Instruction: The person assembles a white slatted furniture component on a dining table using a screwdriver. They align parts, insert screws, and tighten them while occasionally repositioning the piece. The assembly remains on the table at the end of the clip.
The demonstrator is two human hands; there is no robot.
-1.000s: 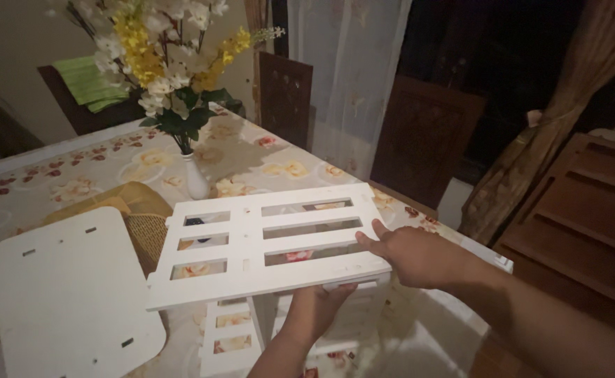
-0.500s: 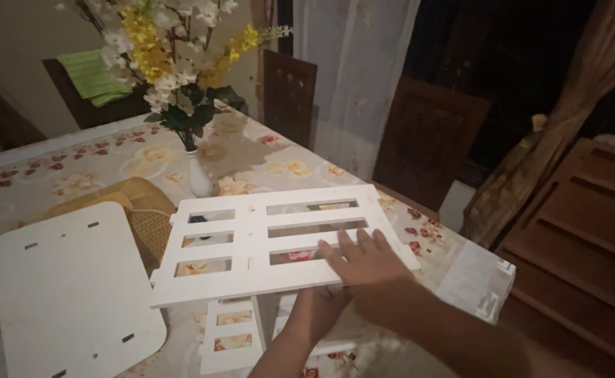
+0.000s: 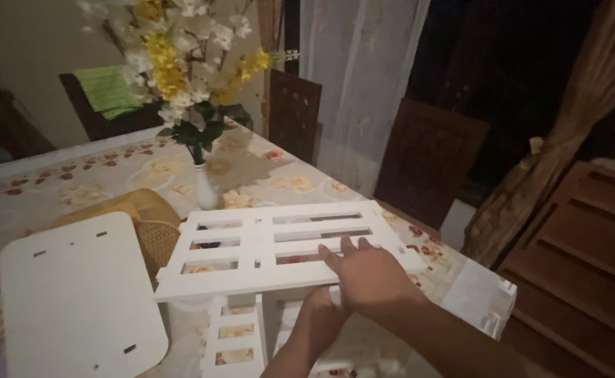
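The right hand (image 3: 370, 276) lies flat on top of the white slatted panel (image 3: 279, 248), fingers spread and apart, palm pressing down near the panel's near right edge; it clamps nothing. The left hand (image 3: 319, 302) reaches up from below, just under that same near edge; its fingers are hidden behind the panel and the right hand, so I cannot tell whether they are apart or closed on anything.

The slatted panel is held level above the surface (image 3: 111, 168), which wears a floral cloth. Beneath the panel, two more white slatted pieces (image 3: 234, 332) lie flat on the cloth. To the left lies a white rounded board (image 3: 76, 297) with small slots, and between it and the panel sits a yellow woven basket (image 3: 136, 213). Behind the panel stands a white vase of flowers (image 3: 202, 185). A flat white packet (image 3: 479, 294) rests at the surface's right corner, and dark wooden chairs (image 3: 430, 157) stand beyond the far edge.

Compared with half a second ago, the right hand has slid further left onto the panel, from its right end toward the middle slats, and its fingers have fanned out. The panel itself sits in much the same place, and the board, basket and vase have not moved.
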